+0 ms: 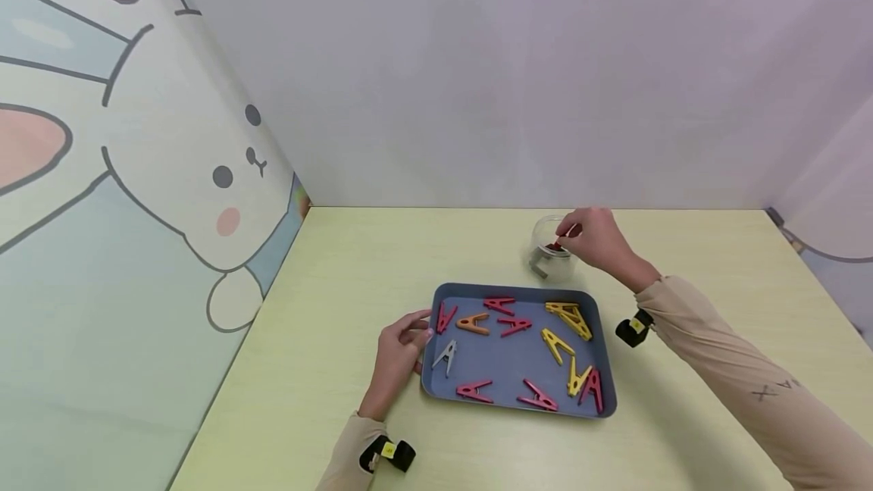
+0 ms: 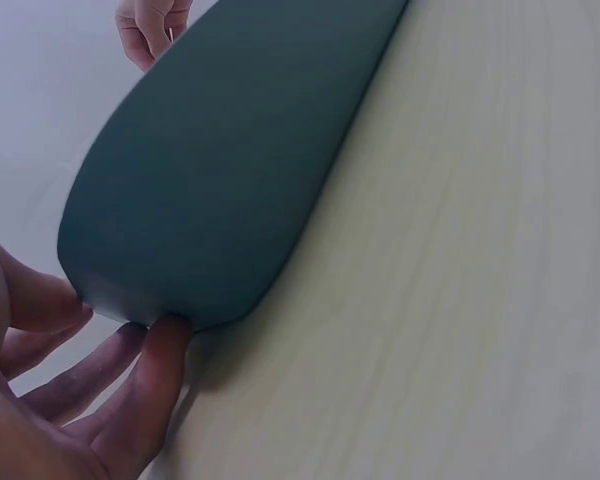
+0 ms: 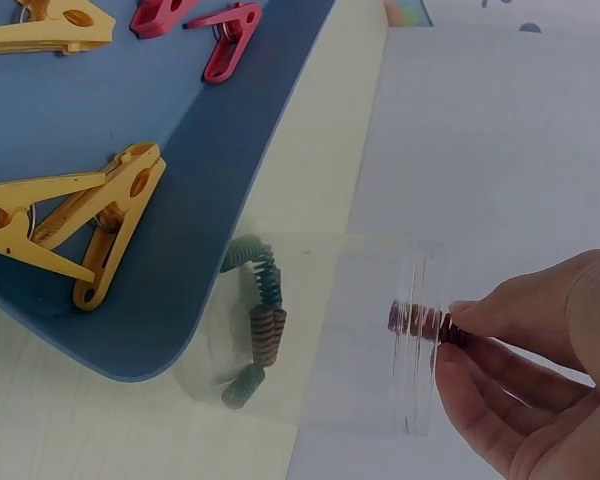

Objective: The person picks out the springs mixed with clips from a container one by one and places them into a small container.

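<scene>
My right hand (image 1: 595,239) pinches a small dark red, ridged piece like a coil spring (image 3: 420,320) between thumb and fingers. It is at the mouth of a clear jar (image 1: 562,270), partly inside the rim. Green and brownish ridged pieces (image 3: 267,338) lie in the jar. With its fingertips, my left hand (image 1: 398,354) holds the left end of a blue-grey tray (image 1: 505,347); the left wrist view has its outer wall. Red, yellow, orange and pale grey spring clips lie spread in the tray, among them an orange clip (image 1: 473,323) and a grey clip (image 1: 446,357).
The jar stands just behind the tray's back edge on a pale yellow table (image 1: 327,294). A plain light wall (image 1: 477,82) rises behind the table, and a rabbit-printed curtain (image 1: 164,173) hangs at the left.
</scene>
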### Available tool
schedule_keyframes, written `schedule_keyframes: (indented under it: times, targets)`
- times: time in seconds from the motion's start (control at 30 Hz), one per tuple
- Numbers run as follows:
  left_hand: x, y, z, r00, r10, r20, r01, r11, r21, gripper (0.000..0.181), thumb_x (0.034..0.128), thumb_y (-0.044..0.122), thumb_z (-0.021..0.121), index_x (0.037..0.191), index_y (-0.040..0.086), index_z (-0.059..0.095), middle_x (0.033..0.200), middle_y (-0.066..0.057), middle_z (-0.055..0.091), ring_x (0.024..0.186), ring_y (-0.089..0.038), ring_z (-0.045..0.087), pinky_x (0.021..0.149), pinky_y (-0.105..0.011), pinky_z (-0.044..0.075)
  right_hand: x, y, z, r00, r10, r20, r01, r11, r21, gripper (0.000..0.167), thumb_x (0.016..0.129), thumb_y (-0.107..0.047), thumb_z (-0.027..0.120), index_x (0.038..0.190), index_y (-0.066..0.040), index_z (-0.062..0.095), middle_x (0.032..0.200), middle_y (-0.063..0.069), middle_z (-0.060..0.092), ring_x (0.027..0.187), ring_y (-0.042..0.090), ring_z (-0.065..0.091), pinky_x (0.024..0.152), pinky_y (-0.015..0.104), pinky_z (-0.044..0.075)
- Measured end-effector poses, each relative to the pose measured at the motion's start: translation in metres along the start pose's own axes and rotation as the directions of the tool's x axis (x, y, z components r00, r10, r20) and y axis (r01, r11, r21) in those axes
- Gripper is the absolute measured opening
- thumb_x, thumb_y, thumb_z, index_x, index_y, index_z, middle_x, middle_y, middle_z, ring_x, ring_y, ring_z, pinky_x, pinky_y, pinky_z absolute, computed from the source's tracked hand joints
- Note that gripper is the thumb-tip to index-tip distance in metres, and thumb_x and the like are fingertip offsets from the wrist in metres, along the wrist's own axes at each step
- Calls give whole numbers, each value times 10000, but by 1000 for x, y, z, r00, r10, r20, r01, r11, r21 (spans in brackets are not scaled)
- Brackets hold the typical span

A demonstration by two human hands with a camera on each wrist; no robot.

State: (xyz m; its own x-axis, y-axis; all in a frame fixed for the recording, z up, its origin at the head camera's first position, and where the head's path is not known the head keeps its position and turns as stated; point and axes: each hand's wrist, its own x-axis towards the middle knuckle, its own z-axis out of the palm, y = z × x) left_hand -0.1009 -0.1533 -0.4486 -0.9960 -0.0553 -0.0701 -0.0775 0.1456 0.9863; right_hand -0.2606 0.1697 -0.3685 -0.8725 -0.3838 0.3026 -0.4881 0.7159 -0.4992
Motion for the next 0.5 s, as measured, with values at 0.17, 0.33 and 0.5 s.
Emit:
schedule_keyframes:
  times: [0.17, 0.33, 0.5]
  targets:
    - [-1, 0, 0, 1000, 2, -1, -2, 1000, -2, 339, 884, -3, 614, 1223, 1, 619, 1059, -260, 610, 880, -397, 628, 465, -541, 512, -1, 2, 0, 1000, -7, -3, 7, 1000, -9, 69, 785, 26, 664, 829, 32, 718, 804, 140, 677, 701, 261, 620, 614, 423, 523]
    - [-1, 1, 1, 1000, -2, -1, 2, 1000, 0, 339, 886, -5, 610, 1225, 0, 617, 1063, -261, 608, 885, -400, 626, 473, -548, 511, -2, 2, -1, 1000, -2, -2, 2, 1000, -11, 69, 803, 5, 659, 842, 19, 714, 835, 142, 678, 717, 266, 621, 613, 421, 523]
    - [5, -13, 1, 1000, -6, -5, 6, 1000, -13, 346, 884, -2, 618, 1229, 19, 621, 1062, -247, 614, 879, -390, 629, 452, -540, 506, -3, -1, -3, 1000, -9, -10, 9, 1000, -4, 63, 811, 1, 660, 844, 10, 713, 846, 139, 680, 726, 265, 622, 613, 419, 522]
